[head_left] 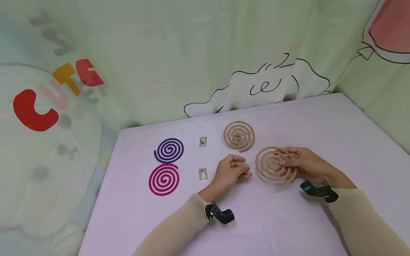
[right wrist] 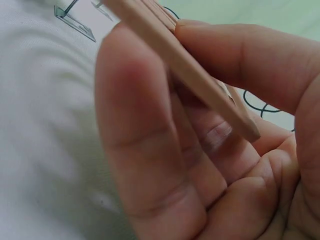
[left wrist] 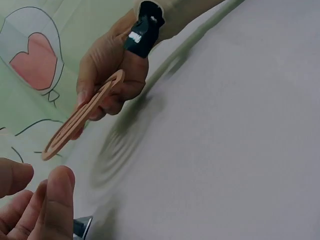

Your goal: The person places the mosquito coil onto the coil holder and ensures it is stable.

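A tan mosquito coil [head_left: 266,175] is pinched in my right hand [head_left: 307,165], thumb on its upper face and fingers below. It hangs tilted above the table, its shadow beneath in the left wrist view. To its left is my left hand [head_left: 230,172], fingers loosely bent and thumb apart from the index finger. Nothing shows plainly between them. The corner of a metal piece [left wrist: 84,226] shows beside those fingers; whether they touch it is hidden. A metal coil stand [right wrist: 75,24] also appears beyond the right fingers. Behind lies another tan mosquito coil [head_left: 226,136], with something metallic at its centre.
On the left of the white table [head_left: 269,227] lie a purple coil [head_left: 169,150] and a pink coil [head_left: 164,179], nearly touching. Two metal stands, the far stand [head_left: 203,141] and the near stand [head_left: 203,174], lie right of them. A printed curtain [head_left: 179,64] borders the back.
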Tool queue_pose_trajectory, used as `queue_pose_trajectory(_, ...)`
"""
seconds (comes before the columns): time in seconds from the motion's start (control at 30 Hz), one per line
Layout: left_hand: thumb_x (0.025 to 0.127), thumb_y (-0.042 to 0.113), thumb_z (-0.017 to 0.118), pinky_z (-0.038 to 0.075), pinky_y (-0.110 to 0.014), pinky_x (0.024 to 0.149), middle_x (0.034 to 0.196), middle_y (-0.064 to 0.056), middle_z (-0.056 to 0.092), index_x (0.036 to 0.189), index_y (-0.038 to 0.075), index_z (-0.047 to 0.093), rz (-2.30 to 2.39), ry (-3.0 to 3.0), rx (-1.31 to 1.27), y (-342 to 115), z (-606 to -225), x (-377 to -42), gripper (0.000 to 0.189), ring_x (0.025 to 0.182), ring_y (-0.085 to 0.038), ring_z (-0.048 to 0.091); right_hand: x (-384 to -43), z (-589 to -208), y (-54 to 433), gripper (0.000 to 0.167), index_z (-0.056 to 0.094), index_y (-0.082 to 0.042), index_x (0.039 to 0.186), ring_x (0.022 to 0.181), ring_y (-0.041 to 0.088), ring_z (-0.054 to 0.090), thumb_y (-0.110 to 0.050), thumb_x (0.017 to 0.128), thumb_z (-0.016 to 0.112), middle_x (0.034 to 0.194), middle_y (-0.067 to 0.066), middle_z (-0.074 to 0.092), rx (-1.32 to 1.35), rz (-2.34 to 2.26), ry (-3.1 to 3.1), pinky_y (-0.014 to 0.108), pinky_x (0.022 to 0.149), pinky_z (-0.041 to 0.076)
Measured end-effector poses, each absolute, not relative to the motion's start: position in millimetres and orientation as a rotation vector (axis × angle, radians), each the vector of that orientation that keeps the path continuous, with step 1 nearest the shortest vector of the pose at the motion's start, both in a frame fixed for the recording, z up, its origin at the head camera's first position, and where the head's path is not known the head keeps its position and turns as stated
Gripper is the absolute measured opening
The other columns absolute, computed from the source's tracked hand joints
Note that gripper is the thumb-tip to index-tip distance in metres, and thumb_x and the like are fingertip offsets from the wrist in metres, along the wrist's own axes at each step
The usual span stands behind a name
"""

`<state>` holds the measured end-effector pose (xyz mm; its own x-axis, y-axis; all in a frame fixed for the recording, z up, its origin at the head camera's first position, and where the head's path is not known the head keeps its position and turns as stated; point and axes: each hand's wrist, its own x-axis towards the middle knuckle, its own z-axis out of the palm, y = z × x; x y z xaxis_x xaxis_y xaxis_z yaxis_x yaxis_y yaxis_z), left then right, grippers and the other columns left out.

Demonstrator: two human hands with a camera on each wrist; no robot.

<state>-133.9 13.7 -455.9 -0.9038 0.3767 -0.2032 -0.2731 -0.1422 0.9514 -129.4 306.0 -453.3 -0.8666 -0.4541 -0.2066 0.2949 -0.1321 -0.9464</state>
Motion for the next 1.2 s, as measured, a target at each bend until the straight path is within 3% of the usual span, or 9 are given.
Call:
queue_pose_trajectory(0.17,0.092,-0.011,0.063,0.058,-0.02,0.063,0.082,-0.003,0.064,0.118,-0.011,0.06,2.025,1.88,0.149,4,-456,-144,0.026,0.063,-0.01,0.067,-131,-451,302,0.034,0.061,-0.018,0.131,0.088,0.013,0.073,0.003,0.105,0.055,0.106,0.007,0.076,-0.162,-2.022,1.679,0.027,0.072,0.062)
queue_pose_trajectory(0.37,0.087,-0.014,0.062,0.057,-0.02,0.063,0.089,-0.005,0.059,0.113,-0.01,0.063,1.932,2.012,0.173,0,-458,-149,0.026,0.064,-0.011,0.063,-135,-451,294,0.033,0.058,-0.014,0.133,0.081,0.012,0.071,0.001,0.104,0.058,0.102,0.007,0.075,-0.108,-1.987,1.723,0.026,0.067,0.06)
queue_pose_trajectory(0.77,0.091,-0.008,0.069,0.052,-0.017,0.059,0.077,0.001,0.067,0.101,-0.002,0.071,1.633,2.254,0.417,-2,-463,-157,0.012,0.062,-0.005,0.06,-139,-451,283,0.032,0.058,-0.014,0.133,0.075,0.011,0.07,0.0,0.103,0.06,0.098,0.007,0.075,-0.104,-1.977,1.74,0.025,0.064,0.06)
queue_pose_trajectory(0.97,0.091,-0.006,0.072,0.05,-0.017,0.055,0.072,-0.001,0.07,0.093,0.0,0.073,1.594,2.301,0.394,0,-462,-159,0.006,0.057,-0.004,0.059,-142,-451,277,0.037,0.052,-0.007,0.138,0.072,0.011,0.07,-0.001,0.103,0.061,0.094,0.007,0.074,-0.095,-1.961,1.756,0.026,0.062,0.06)
queue_pose_trajectory(1.2,0.092,-0.004,0.071,0.048,-0.015,0.055,0.072,-0.006,0.072,0.094,0.0,0.074,1.58,2.295,0.423,0,-462,-161,0.005,0.057,-0.004,0.059,-144,-449,267,0.055,0.037,0.01,0.15,0.071,0.011,0.069,-0.001,0.102,0.062,0.095,0.007,0.073,-0.102,-1.957,1.754,0.026,0.062,0.06)
